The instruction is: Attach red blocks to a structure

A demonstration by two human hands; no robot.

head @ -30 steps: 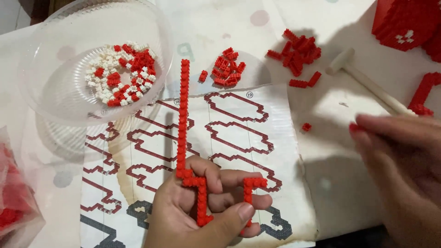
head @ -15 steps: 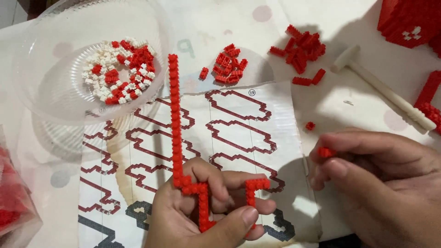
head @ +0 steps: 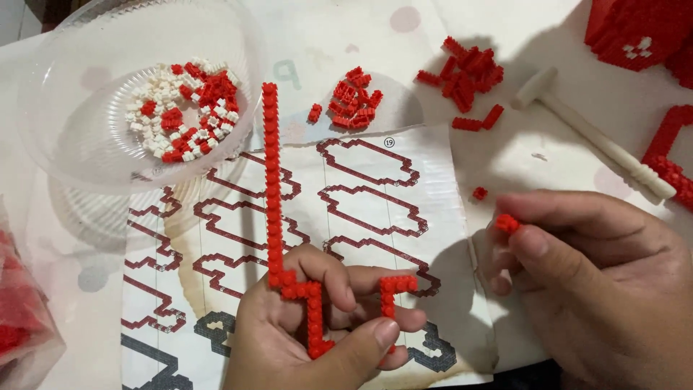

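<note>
Now | left hand grips red brick strip | right hand pinches small red brick

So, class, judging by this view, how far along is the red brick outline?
Done: a long red strip with a stepped lower end, held in the left hand. In hand: the right hand pinches one small red brick. Left: loose red bricks on the table and more in the clear bowl.

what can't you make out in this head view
- Red brick chain: its lower end is covered by the left hand.
- Small red brick: mostly pinched in the right hand, so its shape is unclear.
- Red built block: cut off by the top right edge.
- Bag of red pieces: cut off at the left edge and blurred.
</note>
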